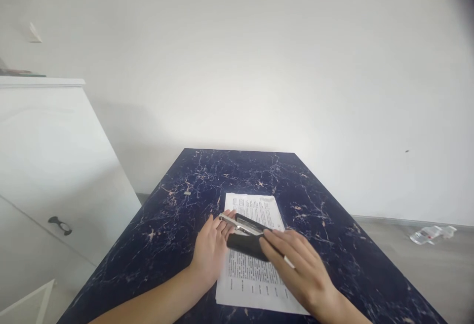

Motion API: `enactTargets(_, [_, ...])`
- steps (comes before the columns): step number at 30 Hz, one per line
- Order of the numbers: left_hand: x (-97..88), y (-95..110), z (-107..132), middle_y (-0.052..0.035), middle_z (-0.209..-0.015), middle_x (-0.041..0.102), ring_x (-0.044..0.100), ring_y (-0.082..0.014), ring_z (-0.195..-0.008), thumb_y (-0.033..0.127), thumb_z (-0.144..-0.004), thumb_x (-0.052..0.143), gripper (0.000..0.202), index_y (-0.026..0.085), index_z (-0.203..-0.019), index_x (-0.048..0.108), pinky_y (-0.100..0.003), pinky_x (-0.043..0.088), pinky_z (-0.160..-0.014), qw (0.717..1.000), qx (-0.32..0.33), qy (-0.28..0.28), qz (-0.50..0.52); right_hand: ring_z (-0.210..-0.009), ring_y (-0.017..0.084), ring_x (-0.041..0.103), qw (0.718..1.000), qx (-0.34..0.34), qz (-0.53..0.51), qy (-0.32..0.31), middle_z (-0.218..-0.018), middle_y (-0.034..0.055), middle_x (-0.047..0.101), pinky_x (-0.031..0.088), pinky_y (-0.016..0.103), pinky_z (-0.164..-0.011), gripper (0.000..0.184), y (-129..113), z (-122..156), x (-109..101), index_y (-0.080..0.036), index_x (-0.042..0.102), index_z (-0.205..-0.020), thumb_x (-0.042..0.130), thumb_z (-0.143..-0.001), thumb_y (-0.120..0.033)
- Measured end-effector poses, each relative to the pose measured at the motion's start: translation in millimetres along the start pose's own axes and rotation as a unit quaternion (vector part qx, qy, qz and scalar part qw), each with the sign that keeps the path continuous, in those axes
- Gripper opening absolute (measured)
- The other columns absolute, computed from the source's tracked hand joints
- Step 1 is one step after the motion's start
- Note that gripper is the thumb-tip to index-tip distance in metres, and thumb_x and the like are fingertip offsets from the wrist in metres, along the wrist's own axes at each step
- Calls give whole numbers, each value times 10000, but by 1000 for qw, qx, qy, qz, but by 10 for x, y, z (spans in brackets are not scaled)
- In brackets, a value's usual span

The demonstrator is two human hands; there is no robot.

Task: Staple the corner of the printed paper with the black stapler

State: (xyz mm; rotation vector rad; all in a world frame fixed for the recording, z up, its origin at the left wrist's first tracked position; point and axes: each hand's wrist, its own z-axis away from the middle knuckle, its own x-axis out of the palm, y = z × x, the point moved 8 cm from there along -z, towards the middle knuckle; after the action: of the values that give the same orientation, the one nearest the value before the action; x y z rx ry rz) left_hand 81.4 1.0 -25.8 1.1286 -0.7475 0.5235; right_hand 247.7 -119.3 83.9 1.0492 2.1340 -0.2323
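A black stapler [246,246] with a silver metal magazine is folded open above the printed sheets. My right hand [305,272] is closed around its rear end, the fingers lying over the top. My left hand [211,245] is turned palm up at the stapler's front end, its fingers stretched out beside and partly behind the metal tip. Whether those fingers touch the metal I cannot tell. Beneath both lie the white printed sheets [255,292], partly covered by the stapler and my hands. A small pale strip [187,193], perhaps staples, rests to the left, beyond my left hand.
The dark blue marble-patterned table [237,171] runs up to a white wall [259,57]. A white cabinet [55,141] with a dark handle [59,225] stands at the left. Clear plastic packaging [431,234] lies on the floor at the right.
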Motion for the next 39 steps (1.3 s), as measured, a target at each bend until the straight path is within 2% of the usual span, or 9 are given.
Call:
enactTargets(4, [24, -42, 34, -177, -1438, 630, 574, -300, -1382, 409, -1030, 531, 416, 105, -1257, 701, -411, 510, -1148, 999, -35, 7, 32, -1148, 262, 714, 990, -118, 77, -30, -1306, 112, 730, 609, 370, -932, 415, -355, -158, 1, -99, 689, -1330, 417, -1019, -70])
enactTargets(9, [-16, -45, 5, -188, -1363, 669, 657, -288, -1265, 307, -1018, 571, 298, 102, -1186, 707, -400, 570, -1057, 997, -33, 21, 60, -1098, 211, 720, 983, -150, 104, -16, -1247, 81, 761, 568, 308, -852, 458, -446, -138, 13, -118, 716, -1279, 343, -1023, -44])
enactTargets(14, [-209, 176, -47, -76, -834, 685, 676, -151, -740, 254, -1013, 570, 195, 141, -877, 653, -270, 596, -704, 993, 72, 78, 56, -947, 254, 722, 988, 132, 13, 85, -1095, 77, 783, 546, 416, -836, 308, 85, -7, 46, -219, 706, -1219, 569, -971, -97])
enactTargets(18, [-186, 405, -15, 67, -559, 297, 271, -73, -448, 374, -980, 633, 424, 192, -660, 425, -205, 277, -400, 993, 107, 51, 0, -770, 278, 673, 938, 340, -49, 38, -899, 39, 764, 537, 406, -668, 173, 487, 170, 299, -270, 739, -1020, 760, -849, -273])
enactTargets(20, [-30, 468, 38, 74, -579, 217, 195, -80, -471, 388, -966, 641, 454, 196, -650, 379, -219, 250, -417, 993, 113, -8, -21, -809, 301, 679, 915, 396, -76, -8, -873, 25, 765, 531, 391, -663, 179, 568, 234, 417, -285, 750, -957, 802, -785, -286])
enactTargets(24, [383, 425, 196, 26, -735, 403, 387, -97, -623, 266, -903, 649, 191, 178, -782, 531, -235, 412, -589, 985, 101, -133, -36, -905, 314, 686, 875, 458, -131, -79, -884, 20, 773, 518, 386, -755, 163, 590, 319, 574, -274, 753, -887, 821, -741, -296])
enactTargets(31, [748, 193, 412, -10, -872, 524, 493, -102, -747, 206, -893, 707, 126, 156, -993, 649, -240, 437, -674, 975, 54, -158, -148, -894, 280, 689, 867, 463, -144, -118, -896, 25, 778, 476, 389, -880, 204, 586, 310, 650, -252, 749, -892, 846, -722, -308])
enactTargets(36, [765, 59, 560, -57, -938, 677, 644, -160, -791, 399, -969, 689, 288, 183, -1149, 629, -336, 532, -822, 938, 96, -197, -270, -901, 277, 709, 871, 445, -170, -123, -928, 46, 776, 472, 433, -953, 260, 615, 335, 729, -226, 737, -934, 861, -720, -305])
enactTargets(39, [653, 42, 579, -136, -1067, 743, 732, -252, -932, 442, -913, 754, 423, 182, -1218, 618, -429, 554, -925, 927, 110, -178, -313, -1117, 316, 669, 904, 372, -199, -77, -1179, 94, 739, 472, 492, -1011, 495, 625, 255, 626, -243, 716, -1183, 887, -734, -360])
